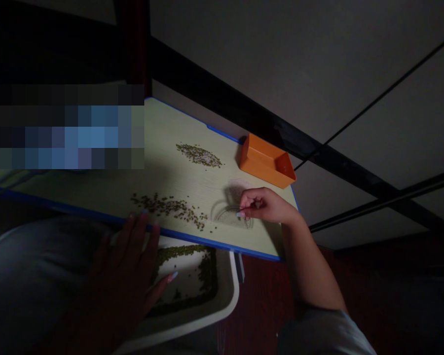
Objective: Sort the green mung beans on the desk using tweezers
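My right hand (257,204) is closed in a pinch on the edge of a clear, half-round protractor (227,217), which is just over the pale tabletop (148,172). Left of the protractor, small dark green grains (170,207) lie in a loose strip near the front edge. My left hand (129,261) is in shadow, its fingers stretched out and spread at the blue table edge beside that strip. Below the edge, a white basin (235,291) holds more green grains along its sides. Part of the basin is hidden behind my left hand and the table.
A second patch of grains (200,155) lies farther back on the table. An orange open box (262,160) stands at the back right corner. Light panels (318,74) rise behind the table. Pixelation covers the upper left. Reddish floor (257,305) shows at the lower right.
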### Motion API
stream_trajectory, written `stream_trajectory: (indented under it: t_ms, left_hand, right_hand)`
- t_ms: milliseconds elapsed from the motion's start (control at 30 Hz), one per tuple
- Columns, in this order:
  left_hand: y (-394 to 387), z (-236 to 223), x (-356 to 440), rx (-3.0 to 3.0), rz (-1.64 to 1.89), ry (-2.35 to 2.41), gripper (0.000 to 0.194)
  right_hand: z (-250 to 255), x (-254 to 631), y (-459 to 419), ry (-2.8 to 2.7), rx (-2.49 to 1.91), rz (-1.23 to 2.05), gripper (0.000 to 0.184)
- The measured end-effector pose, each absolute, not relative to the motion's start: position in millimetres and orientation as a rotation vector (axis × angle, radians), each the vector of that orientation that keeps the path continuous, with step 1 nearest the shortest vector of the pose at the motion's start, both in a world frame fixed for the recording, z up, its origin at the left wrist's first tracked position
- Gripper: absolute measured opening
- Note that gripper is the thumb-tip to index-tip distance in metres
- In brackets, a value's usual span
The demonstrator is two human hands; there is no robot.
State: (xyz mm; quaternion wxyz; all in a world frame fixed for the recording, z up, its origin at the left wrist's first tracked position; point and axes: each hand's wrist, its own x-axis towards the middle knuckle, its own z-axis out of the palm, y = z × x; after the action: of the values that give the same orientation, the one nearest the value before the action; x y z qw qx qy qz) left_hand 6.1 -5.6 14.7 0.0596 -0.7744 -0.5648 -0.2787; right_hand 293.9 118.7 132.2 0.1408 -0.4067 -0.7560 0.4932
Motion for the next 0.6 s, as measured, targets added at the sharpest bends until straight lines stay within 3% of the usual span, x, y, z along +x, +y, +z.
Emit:
stream_trajectory:
  t_ms: [600]
  left_hand:
    - [-5.0, 12.9, 5.5, -2.336, -0.839, -1.727, 0.086]
  right_hand:
    - [134.7, 296.2, 118.4, -2.248, -1.193, 1.461, 0.018]
